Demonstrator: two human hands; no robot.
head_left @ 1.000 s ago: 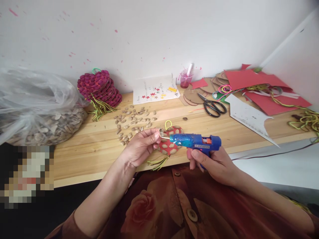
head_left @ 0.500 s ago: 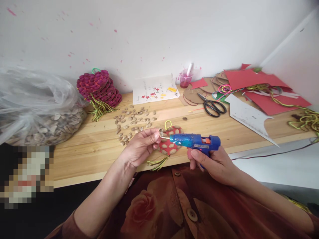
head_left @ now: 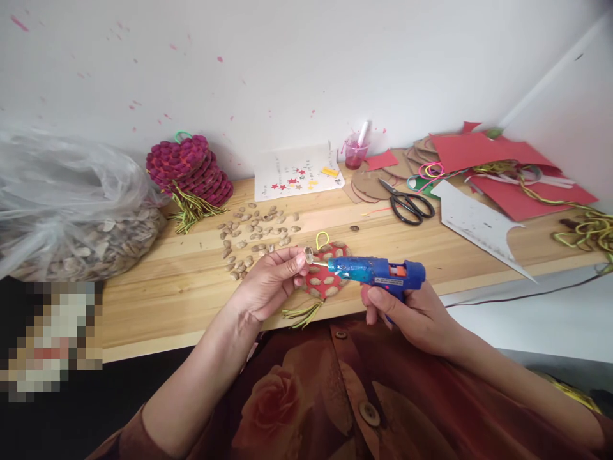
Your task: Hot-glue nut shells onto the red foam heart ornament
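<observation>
Between its thumb and fingers, my left hand [head_left: 275, 278] pinches a peanut shell half [head_left: 309, 255], its hollow side facing me. My right hand [head_left: 402, 313] is wrapped round the handle of a blue glue gun [head_left: 378, 273]. The gun's nozzle points left, with its tip at or just beside the shell; contact is hard to make out. Below them on the table lies a red disc [head_left: 329, 289] dotted with peanut shells, partly hidden by the gun and my left hand. It has a yellow loop [head_left: 322, 239] on top and a green-yellow tassel [head_left: 304, 313] at its bottom.
Loose peanut shells [head_left: 261, 229] are scattered behind my left hand. At left stand a plastic bag of shells [head_left: 105, 243] and a stack of purple shell-covered discs [head_left: 186, 163]. Black-handled scissors [head_left: 412, 207], white card [head_left: 479, 223] and red card [head_left: 527, 198] lie at right. A cord [head_left: 522, 296] runs off rightward.
The glue gun has shifted very slightly right, its nozzle drawing back a little from the shell. My left hand keeps its pinch almost in place.
</observation>
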